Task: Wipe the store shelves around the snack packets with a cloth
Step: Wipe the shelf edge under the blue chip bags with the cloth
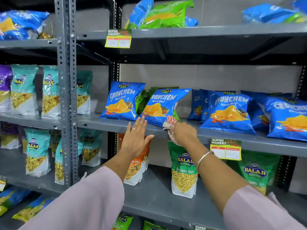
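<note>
A grey metal shelf [103,123] at chest height carries several blue Crunchem snack packets. My right hand [182,134] is closed around a crumpled red-and-white cloth [170,122] at the shelf's front edge, just below a tilted blue packet [162,106]. My left hand [135,138] is flat with fingers spread, its fingertips at the shelf edge between that packet and another blue packet [122,101] to its left. It holds nothing. More blue packets [227,112] lie on the right side of the shelf.
Green packets [183,171] and an orange packet [136,166] stand on the lower shelf [157,201]. Teal packets [49,92] fill the left bay behind a perforated upright [66,90]. Yellow price tags [226,149] hang on shelf edges. The upper shelf [216,31] holds blue and green packets.
</note>
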Motion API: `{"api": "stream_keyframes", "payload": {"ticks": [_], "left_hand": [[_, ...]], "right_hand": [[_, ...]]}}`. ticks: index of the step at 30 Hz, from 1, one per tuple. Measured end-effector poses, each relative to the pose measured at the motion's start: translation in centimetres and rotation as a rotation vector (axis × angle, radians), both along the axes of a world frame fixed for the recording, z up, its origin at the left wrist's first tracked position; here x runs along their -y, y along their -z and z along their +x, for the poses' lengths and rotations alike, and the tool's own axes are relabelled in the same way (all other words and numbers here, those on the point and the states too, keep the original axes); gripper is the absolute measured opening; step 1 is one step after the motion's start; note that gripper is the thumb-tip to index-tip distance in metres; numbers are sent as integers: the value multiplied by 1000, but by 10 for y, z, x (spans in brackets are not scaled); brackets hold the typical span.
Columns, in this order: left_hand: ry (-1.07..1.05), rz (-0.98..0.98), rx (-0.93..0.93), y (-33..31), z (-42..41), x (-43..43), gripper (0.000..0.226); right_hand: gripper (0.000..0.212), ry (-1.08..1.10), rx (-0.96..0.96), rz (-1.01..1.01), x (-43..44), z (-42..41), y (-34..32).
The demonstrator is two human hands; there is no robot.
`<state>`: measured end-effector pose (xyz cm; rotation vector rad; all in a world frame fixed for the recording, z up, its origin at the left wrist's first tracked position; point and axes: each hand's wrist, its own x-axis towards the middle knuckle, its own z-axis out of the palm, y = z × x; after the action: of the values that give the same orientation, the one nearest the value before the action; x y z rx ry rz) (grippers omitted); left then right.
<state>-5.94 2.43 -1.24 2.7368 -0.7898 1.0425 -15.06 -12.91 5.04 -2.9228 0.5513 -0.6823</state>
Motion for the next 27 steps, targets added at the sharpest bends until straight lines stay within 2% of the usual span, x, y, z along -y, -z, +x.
{"api": "stream_keyframes", "payload": {"ticks": [2,4,5,7,9,11,14,18,21,25,27], "left_hand": [[-5,5,4,-3,-2,2,72],[-5,14,5,-3,-3,2,73],[-4,18,7,-3,-3,2,73],[-6,30,8,-1,-1,1,74],[-13,34,12,0,2,-2,75],[-15,31,26,2,4,-5,75],[-26,36,57,4,6,-15,75],[-57,28,68,11,12,-45,74],[-107,16,75,21,20,-78,73],[-190,25,67,38,35,-123,82],[-211,24,63,48,46,-146,87]], "right_hand": [[57,9,-36,-1,1,7,10],[82,40,-126,-125,0,14,18],[87,56,-158,-199,-1,16,22],[75,74,-143,-282,-2,18,29],[57,75,-80,-295,-2,17,32],[49,41,-28,-291,-3,11,31],[37,16,54,-167,-5,-4,18],[30,-3,-14,15,-22,-24,-7],[30,-41,-76,11,-43,-20,-14],[30,-164,-199,86,-81,11,5],[38,-217,-264,169,-101,36,23]]}}
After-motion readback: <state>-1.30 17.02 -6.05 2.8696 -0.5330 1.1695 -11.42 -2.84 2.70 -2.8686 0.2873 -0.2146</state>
